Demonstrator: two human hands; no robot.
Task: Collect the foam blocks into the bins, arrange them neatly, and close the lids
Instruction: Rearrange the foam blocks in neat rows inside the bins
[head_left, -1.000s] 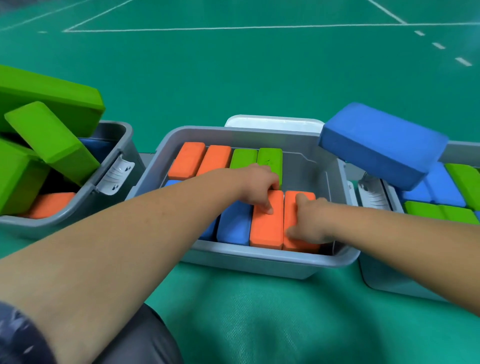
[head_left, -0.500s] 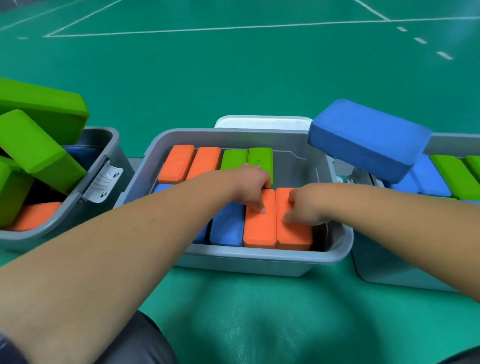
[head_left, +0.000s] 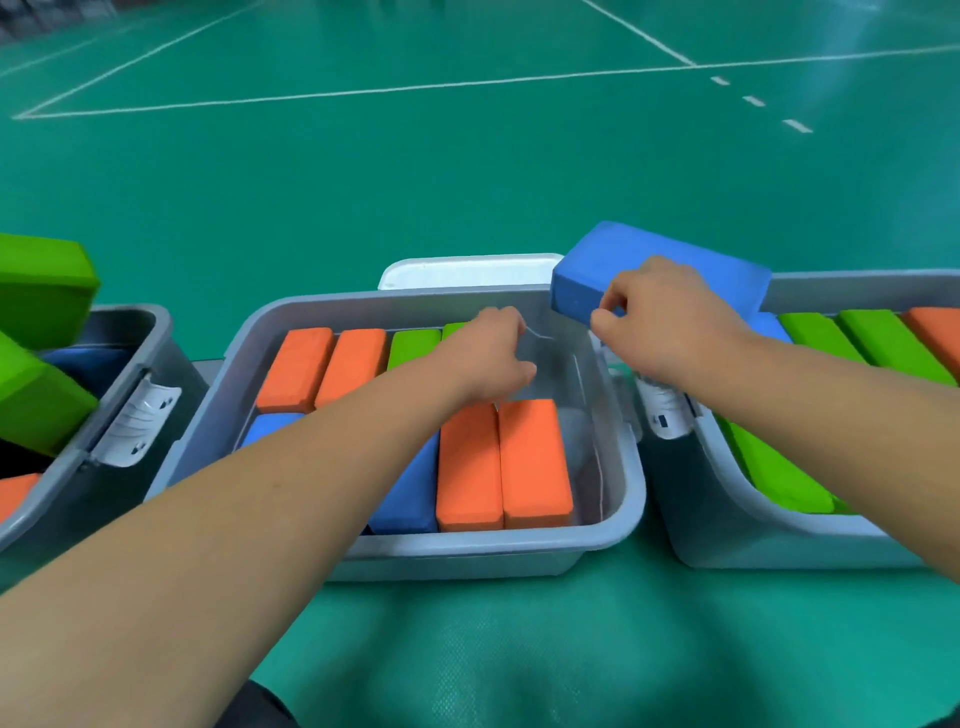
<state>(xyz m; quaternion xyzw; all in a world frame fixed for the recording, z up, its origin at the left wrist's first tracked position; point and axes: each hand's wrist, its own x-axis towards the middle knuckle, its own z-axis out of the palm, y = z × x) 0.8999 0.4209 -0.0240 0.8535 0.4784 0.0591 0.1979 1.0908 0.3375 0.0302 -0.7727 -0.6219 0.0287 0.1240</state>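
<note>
The middle grey bin (head_left: 483, 543) holds orange blocks (head_left: 322, 366) and green blocks (head_left: 413, 345) in its back row. Its front row has blue blocks (head_left: 410, 493) and two orange blocks (head_left: 501, 465), side by side. My left hand (head_left: 488, 353) hovers over the bin's back right with loosely curled fingers and holds nothing. A large blue block (head_left: 628, 249) lies tilted across the rims of the middle and right bins. My right hand (head_left: 665, 322) grips its near corner, thumb under the edge.
The right grey bin (head_left: 779, 545) holds green blocks (head_left: 779, 473), orange and blue ones. In the left grey bin (head_left: 130, 325) green blocks (head_left: 41, 291) are piled above the rim. A white lid (head_left: 467, 270) lies behind the middle bin. White latches (head_left: 137, 421) hang on the bins' ends.
Both hands have lifted off the two front orange blocks. The left hand moved back over the bin; the right hand went up and right onto the tilted blue block.
</note>
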